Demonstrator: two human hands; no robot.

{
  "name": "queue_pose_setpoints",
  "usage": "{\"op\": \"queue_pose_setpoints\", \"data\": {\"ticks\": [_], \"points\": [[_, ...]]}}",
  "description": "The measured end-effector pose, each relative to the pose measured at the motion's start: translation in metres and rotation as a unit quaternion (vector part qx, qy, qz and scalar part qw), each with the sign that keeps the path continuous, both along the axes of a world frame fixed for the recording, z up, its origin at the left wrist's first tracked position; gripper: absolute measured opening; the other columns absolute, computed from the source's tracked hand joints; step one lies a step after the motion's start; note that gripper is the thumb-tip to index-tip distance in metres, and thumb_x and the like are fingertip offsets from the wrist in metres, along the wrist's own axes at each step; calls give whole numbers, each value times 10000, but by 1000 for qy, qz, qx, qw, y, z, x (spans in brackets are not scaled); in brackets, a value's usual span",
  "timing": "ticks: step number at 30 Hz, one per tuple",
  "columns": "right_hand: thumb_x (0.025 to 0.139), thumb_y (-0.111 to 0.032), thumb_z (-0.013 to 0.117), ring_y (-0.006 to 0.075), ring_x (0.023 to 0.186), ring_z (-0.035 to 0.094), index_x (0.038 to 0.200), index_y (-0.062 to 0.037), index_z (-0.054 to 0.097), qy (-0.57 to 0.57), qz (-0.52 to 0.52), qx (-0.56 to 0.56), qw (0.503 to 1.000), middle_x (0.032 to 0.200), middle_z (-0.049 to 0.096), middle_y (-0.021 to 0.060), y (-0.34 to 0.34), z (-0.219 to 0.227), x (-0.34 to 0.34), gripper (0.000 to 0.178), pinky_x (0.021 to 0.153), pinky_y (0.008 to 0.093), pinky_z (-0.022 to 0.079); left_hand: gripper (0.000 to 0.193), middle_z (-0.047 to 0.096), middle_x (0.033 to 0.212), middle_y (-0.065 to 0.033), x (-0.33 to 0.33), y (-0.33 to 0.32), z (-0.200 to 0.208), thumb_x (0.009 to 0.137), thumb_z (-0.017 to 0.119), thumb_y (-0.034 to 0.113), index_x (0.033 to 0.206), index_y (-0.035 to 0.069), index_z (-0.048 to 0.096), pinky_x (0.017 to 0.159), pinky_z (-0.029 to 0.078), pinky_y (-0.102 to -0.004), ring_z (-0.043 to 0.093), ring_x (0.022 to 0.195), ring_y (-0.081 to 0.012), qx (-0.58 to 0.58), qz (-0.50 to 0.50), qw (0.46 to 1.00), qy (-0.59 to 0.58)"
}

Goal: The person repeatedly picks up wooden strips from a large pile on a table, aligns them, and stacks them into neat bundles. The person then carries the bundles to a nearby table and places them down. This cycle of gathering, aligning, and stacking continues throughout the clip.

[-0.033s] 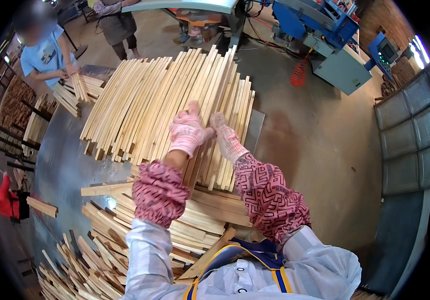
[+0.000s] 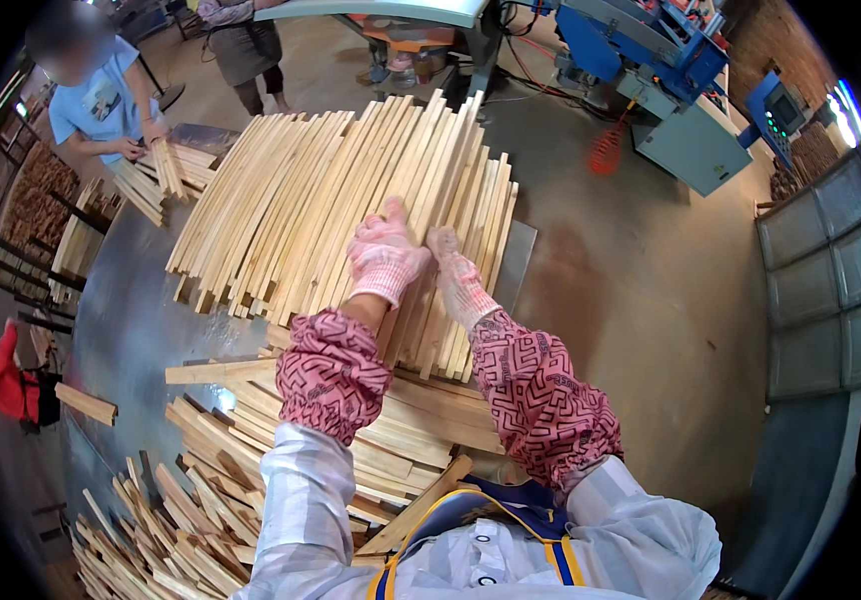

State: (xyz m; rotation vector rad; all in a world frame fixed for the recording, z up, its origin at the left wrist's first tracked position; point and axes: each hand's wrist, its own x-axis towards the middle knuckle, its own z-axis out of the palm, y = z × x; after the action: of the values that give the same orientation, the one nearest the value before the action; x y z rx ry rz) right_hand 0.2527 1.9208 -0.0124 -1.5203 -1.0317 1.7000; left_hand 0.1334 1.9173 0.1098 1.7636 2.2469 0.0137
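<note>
A broad layer of pale wooden strips [image 2: 291, 190] lies side by side across the metal table, with some strips stacked higher at its right part. My left hand [image 2: 387, 256], in a pink-and-white knit glove, is closed over the raised strips, one finger reaching forward along them. Just to its right, my right hand [image 2: 459, 275], gloved alike, has its fingers curled against the side of the same raised strips. The two hands nearly meet. Parts of the fingers are hidden by the gloves' backs and the wood.
More strips [image 2: 391, 430] lie crosswise near my body, and a jumbled heap [image 2: 171, 530] is at lower left. A single short piece [image 2: 87, 404] rests at the metal table's [image 2: 131, 300] left edge. A person [image 2: 101, 110] handles strips at far left. Blue machinery [image 2: 641, 60] stands at far right.
The view has shifted slightly, so the strips and table sit a little differently. My left forearm has moved slightly to the right; both hands remain at the raised strips.
</note>
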Motion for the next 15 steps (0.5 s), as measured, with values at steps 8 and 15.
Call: {"op": "queue_pose_setpoints", "data": {"ticks": [8,15], "points": [[892,-725,374,294,1483,93,1538,-89,149,-66,92,165,980,1602,127,147,-16,19,-23,934,1198,413,101,958,540,1351,-179,-122,15,30,655,813,322,1473,121,356,1005,439,-348,538,1236,-283,139,0,980,-143],[848,-785,373,337,1484,-14,1544,-89,81,-139,112,230,957,1609,50,159,-26,11,-20,1027,1200,436,15,805,461,1372,-190,-193,44,16,790,657,541,1460,255,315,1024,400,-505,470,1268,-365,44,35,989,138]]}}
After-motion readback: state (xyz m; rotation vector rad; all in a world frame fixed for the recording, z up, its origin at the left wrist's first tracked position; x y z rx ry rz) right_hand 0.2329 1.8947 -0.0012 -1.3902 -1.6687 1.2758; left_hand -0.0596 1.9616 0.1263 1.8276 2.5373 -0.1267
